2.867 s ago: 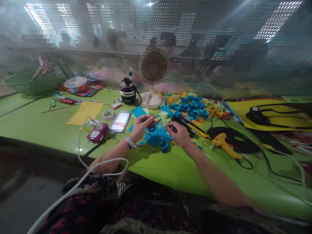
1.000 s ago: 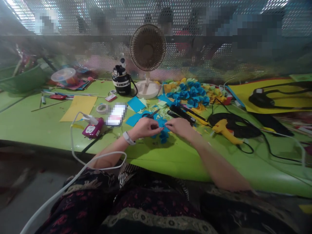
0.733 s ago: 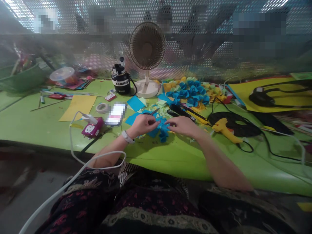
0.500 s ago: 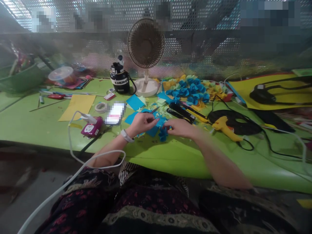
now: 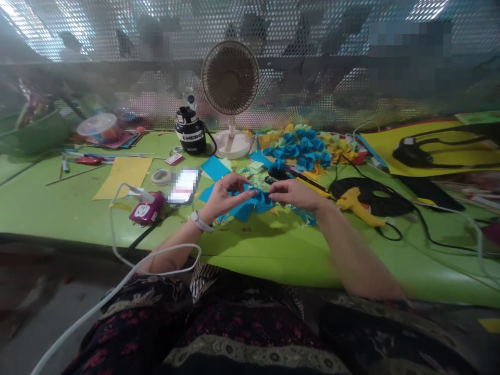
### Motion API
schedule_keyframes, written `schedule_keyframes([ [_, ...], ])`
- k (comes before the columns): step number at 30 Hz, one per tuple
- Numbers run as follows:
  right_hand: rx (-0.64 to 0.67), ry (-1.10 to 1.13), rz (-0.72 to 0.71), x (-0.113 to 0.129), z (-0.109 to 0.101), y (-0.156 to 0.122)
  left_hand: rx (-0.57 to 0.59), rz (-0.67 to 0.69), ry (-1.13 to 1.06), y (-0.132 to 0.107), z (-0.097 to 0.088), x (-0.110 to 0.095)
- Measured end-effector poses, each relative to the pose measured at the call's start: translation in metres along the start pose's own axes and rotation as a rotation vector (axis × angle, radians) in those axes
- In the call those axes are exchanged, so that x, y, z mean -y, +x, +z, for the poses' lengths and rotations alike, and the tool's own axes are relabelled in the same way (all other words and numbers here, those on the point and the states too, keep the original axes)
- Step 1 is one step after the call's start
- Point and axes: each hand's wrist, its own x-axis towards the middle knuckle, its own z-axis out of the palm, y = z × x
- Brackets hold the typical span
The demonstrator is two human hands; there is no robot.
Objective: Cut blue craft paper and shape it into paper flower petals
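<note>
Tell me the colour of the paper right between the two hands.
The paper is blue; it shows best in the head view.

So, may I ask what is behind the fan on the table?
Behind the fan is a perforated panel, with indistinct dark shapes beyond it. Anything directly behind the fan's base is covered.

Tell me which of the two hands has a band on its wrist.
The left hand: a pale band sits on its wrist, whereas no band shows on the right hand's wrist.
</note>
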Motion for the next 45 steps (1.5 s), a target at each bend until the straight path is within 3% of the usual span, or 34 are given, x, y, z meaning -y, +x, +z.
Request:
schedule_keyframes([
  [5, -0.053, 0.143, 0.052, 0.000, 0.003, 0.002, 0.091, 0.044, -0.016, 0.002, 0.001, 0.013],
  [13, -0.097, 0.245, 0.131, -0.004, 0.012, 0.008, 0.166, -0.268, -0.293, 0.004, 0.004, 0.026],
  [17, -0.169, 0.176, 0.084, -0.003, 0.004, 0.008, 0.112, -0.356, -0.349, 0.006, 0.004, 0.027],
  [19, -0.308, 0.142, 0.033, -0.003, -0.010, 0.004, 0.070, -0.390, -0.368, 0.007, 0.003, 0.027],
  [24, -0.826, -0.077, -0.040, -0.011, -0.056, -0.010, -0.051, -0.408, -0.426, 0.011, -0.001, 0.025],
  [30, -1.101, -0.367, 0.014, -0.018, -0.092, -0.041, -0.081, -0.431, -0.449, 0.013, -0.002, 0.023],
  [33, -1.094, -0.586, 0.208, -0.019, -0.103, -0.068, -0.095, -0.463, -0.452, 0.013, 0.000, 0.024],
  [39, -0.606, -0.927, 0.714, -0.047, -0.115, -0.113, -0.133, -0.452, -0.475, 0.014, 0.002, 0.023],
  [41, -0.391, -1.022, 0.805, -0.062, -0.111, -0.118, -0.133, -0.444, -0.488, 0.014, 0.002, 0.024],
  [45, -0.364, -1.067, 0.845, -0.081, -0.097, -0.114, -0.104, -0.428, -0.492, 0.014, 0.004, 0.029],
])
